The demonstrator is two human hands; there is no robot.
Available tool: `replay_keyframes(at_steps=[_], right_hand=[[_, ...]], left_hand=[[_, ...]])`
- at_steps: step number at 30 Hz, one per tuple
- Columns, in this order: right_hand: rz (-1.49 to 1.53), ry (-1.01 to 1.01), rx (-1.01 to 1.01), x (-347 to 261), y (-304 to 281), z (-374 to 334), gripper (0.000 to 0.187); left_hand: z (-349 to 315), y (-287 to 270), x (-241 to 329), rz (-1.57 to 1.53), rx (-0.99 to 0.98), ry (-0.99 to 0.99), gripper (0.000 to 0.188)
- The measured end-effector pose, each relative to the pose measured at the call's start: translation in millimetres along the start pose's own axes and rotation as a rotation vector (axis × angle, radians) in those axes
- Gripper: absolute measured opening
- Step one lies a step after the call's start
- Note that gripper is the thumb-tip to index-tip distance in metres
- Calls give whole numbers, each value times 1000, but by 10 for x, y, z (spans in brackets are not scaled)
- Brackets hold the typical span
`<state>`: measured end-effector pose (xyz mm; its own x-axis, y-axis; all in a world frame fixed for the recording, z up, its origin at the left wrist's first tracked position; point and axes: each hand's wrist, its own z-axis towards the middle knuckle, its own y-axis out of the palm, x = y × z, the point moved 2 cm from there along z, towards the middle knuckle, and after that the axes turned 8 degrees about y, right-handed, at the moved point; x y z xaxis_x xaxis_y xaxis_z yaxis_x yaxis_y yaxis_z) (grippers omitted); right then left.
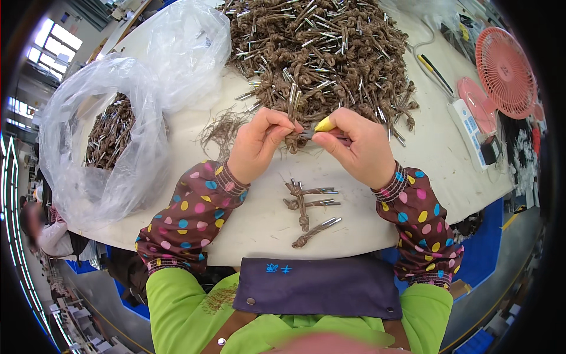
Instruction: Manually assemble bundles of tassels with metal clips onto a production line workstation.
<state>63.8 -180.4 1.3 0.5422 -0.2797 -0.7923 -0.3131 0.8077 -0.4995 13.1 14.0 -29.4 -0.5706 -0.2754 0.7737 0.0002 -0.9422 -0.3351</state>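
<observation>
My left hand point(257, 147) pinches a knotted brown cord point(293, 127) between thumb and fingers, its metal tips pointing up, away from me. My right hand point(361, 147) is closed around a small grey metal tool point(308, 134), which looks like thread snips; most of it is hidden in the fingers. The tool's end touches or nearly touches the knot. A yellow cover point(324, 124) wraps the right index fingertip. Several more knotted cords point(303, 209) with metal tips lie on the table nearer me. Beyond both hands rises a large heap of such cords point(330, 53).
To the left, an opened clear plastic bag point(65, 159) contains more cords, and another clear bag point(188, 56) lies behind it. Loose brown threads point(223, 131) lie beside my left hand. A pink fan point(505, 71), white power strip point(469, 133) and yellow-black cutter point(435, 72) are at right.
</observation>
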Motion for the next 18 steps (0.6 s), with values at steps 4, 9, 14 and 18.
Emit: replay_keyframes(at_steps=[4,9,14,18], right_hand=[[-99,-77,32,-17,56,-28,22],[-215,-141,94,-12,70,-34,23],[-398,-240,123,-72,54,-40,26],[-478,-277,119,-88,63,-47,25]], left_hand=[[24,26,21,-27,66,54,4],[14,38,31,-42,74,55,5],[10,34,14,-23,55,57,4],[-4,38,-11,12,42,42,4]])
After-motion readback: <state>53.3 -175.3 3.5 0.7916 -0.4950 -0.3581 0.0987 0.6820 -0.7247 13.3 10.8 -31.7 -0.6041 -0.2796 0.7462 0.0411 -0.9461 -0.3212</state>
